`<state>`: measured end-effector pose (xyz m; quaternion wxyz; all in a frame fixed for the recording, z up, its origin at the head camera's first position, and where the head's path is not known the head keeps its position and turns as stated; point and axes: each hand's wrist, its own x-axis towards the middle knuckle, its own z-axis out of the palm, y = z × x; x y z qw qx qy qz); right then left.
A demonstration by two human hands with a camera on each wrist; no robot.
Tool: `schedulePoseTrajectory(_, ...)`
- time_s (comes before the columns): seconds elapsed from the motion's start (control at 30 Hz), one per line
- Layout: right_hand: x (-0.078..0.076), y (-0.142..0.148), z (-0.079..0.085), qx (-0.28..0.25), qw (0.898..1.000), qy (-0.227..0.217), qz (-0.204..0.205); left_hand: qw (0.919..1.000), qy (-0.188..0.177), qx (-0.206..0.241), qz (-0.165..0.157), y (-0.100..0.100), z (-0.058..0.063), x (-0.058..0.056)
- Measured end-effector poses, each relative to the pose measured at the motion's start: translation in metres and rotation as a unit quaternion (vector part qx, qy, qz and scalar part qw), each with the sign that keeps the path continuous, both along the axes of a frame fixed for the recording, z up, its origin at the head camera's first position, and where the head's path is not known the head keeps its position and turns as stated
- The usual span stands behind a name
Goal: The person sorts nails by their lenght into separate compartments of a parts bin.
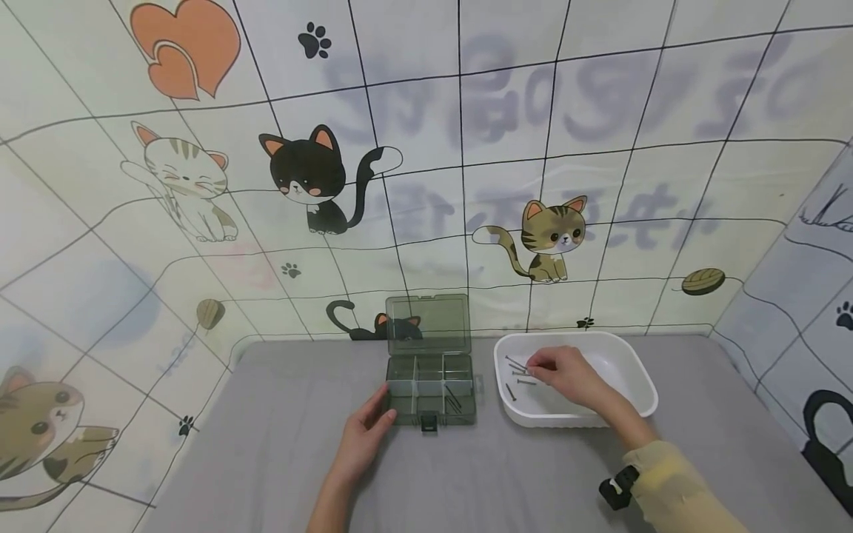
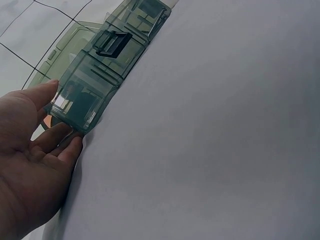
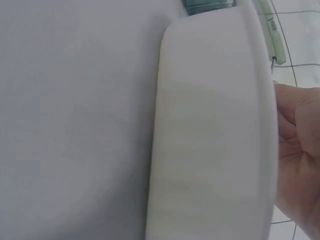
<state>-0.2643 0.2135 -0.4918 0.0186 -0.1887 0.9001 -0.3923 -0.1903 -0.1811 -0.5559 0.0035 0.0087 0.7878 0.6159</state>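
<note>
Poking in from the near right comes a pale yellow sleeve (image 1: 676, 481), a black device (image 1: 620, 487) at its cuff. Next on the near side is the left hand (image 1: 366, 433), holding the left end of the green storage box (image 1: 429, 423), thumb at the edge, fingers curled against the side.

A little farther along, the right hand (image 1: 565, 374) is over the white tray (image 1: 566, 420), fingertips drawn together, pinching what looks like one nail (image 3: 274, 59). Its long axis slants away from the fingers, out to the left and toward the wall, head end leading. And here's the relation that counts, I'd judge: the box lies to the left of that right hand, past the tray's left wall and a narrow strip of grey surface (image 1: 520, 481). The right hand has the nail; the left is nearer the box.

Loose nails (image 1: 511, 391) lie at the tray's left end; more sit in the box's near-right compartment, too dim behind tinted plastic to count. Behind, the lid (image 1: 429, 323) stands up against the cat-print wall (image 1: 426, 222).

Hard to make out: the nail's far end, lost in the fingers. The right wrist view shows mostly the tray's outer side, hiding its inside.
</note>
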Motion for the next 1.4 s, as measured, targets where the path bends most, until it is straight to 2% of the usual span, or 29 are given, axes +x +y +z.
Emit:
schedulePoseTrajectory(0.13,0.004,-0.009,0.006,-0.022,1.0,-0.004,-0.004,1.0,0.001,0.005,0.001,0.0,0.0,0.001)
schedulePoseTrajectory(0.47,0.011,-0.032,0.013,-0.054,0.998,-0.004,0.028,1.0,0.004,0.0,-0.004,-0.001,0.0,0.001)
schedulePoseTrajectory(0.87,0.021,-0.064,0.017,-0.015,0.997,0.023,0.068,0.9999,0.007,-0.013,-0.004,-0.001,-0.003,0.001)
schedulePoseTrajectory(1.1,0.022,-0.083,0.02,0.009,0.996,0.042,0.072,0.9999,0.004,-0.008,-0.004,-0.001,0.0,0.002)
schedulePoseTrajectory(1.4,0.026,-0.102,0.024,0.07,0.993,0.055,0.079,1.0,0.005,0.002,0.002,-0.001,0.0,0.0)
